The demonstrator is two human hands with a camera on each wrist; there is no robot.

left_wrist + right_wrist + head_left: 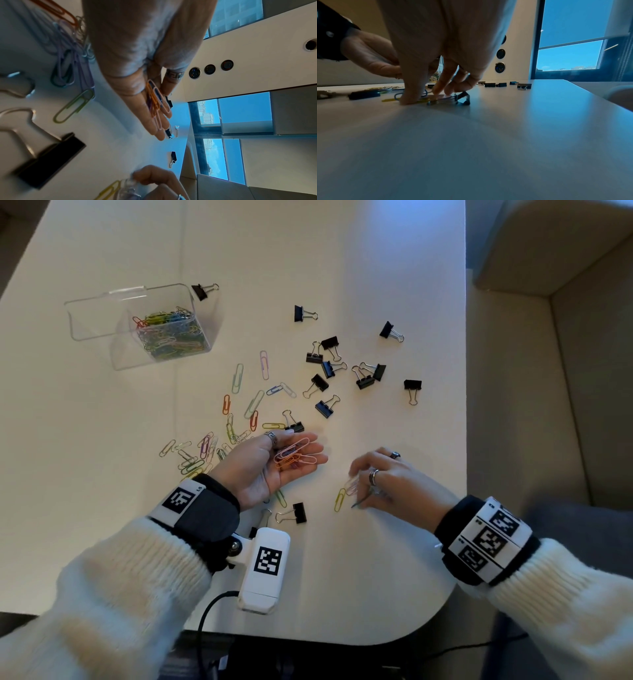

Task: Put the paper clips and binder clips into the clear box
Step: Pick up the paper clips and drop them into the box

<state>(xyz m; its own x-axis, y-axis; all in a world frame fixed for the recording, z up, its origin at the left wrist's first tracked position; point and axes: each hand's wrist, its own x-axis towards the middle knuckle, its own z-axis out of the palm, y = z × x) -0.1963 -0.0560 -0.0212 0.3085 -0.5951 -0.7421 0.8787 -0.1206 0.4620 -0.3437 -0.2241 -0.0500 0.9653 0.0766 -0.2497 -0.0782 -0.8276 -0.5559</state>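
My left hand (294, 453) lies palm up over the table, fingers straight, with several pink and orange paper clips (296, 455) (155, 102) resting on it. To its right my right hand (358, 479) (426, 94) is down on the table with curled fingers, pinching a pale pink paper clip (352, 485) (127, 184). A yellow clip (340, 499) (390, 100) lies right beside it. The clear box (120, 354) stands open at the far left, holding many coloured clips. Loose paper clips (239, 405) and black binder clips (329, 371) are scattered between.
A binder clip (294, 512) (48, 159) lies near my left wrist and another (463, 99) sits just under my right fingers. The table's right edge (465, 440) runs close to my right hand. The box's lid (99, 313) hangs open to the left.
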